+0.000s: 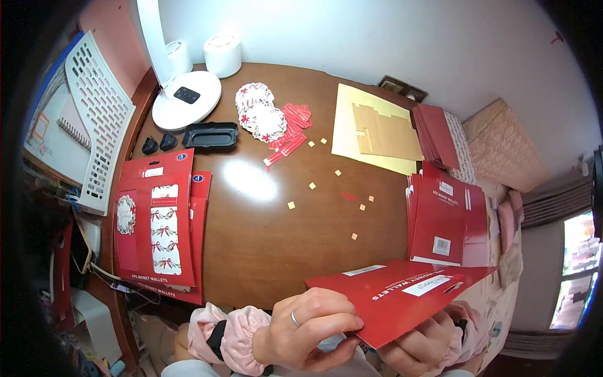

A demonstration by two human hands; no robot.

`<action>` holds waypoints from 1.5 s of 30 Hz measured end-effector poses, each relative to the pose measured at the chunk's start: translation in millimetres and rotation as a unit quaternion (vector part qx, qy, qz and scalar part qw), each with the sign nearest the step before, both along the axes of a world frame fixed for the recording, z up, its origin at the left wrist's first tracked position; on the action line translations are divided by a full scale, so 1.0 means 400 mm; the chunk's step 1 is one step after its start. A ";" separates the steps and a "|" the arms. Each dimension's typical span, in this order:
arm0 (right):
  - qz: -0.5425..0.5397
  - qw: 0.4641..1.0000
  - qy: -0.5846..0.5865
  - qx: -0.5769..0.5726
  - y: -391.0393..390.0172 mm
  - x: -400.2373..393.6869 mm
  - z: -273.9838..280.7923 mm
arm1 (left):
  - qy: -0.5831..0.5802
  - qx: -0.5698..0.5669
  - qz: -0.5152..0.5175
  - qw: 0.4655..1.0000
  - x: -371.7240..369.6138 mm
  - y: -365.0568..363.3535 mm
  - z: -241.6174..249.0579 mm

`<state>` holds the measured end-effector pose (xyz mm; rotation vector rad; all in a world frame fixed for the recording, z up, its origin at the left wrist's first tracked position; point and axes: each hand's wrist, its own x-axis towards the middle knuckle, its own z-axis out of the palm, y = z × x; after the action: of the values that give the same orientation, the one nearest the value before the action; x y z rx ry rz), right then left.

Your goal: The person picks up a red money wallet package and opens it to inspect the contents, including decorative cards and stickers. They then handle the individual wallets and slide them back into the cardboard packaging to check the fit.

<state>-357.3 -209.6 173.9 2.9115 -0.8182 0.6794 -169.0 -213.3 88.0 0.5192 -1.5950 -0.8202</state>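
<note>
A red cardboard money wallet packet, printed with white lettering and a white label, is tilted above the table's front edge. My left hand, wearing a ring, pinches the packet's near left edge between thumb and fingers. Below the packet, my right hand has its fingers curled against the near edge; the card covers part of them. On the right lies a stack of similar red packets, back side up. At the left, finished-looking money wallet packs show a round wreath label and bow-patterned panels through their fronts.
Round floral cards and a pile of red strips lie at the back. Small yellow squares are scattered mid-table. A black tray, white lamp base, yellow sheet with brown card and red card stack surround them.
</note>
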 end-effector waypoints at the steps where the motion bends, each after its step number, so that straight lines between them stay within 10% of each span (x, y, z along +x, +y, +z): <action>1: 0.014 1.000 -0.008 0.004 -0.005 -0.001 0.001 | -0.002 0.000 0.001 1.000 0.001 0.000 0.001; 23: 0.055 0.979 -0.005 -0.197 -0.016 -0.020 -0.031 | -0.038 0.020 0.020 0.999 -0.007 0.005 0.019; 45: -0.068 0.986 -0.010 -0.152 -0.018 -0.092 -0.067 | -0.074 0.010 0.077 0.994 -0.026 -0.019 0.048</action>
<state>-394.0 -216.8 147.0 2.5572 -0.8234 0.7488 -179.6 -220.9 107.3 0.7225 -1.6598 -0.6958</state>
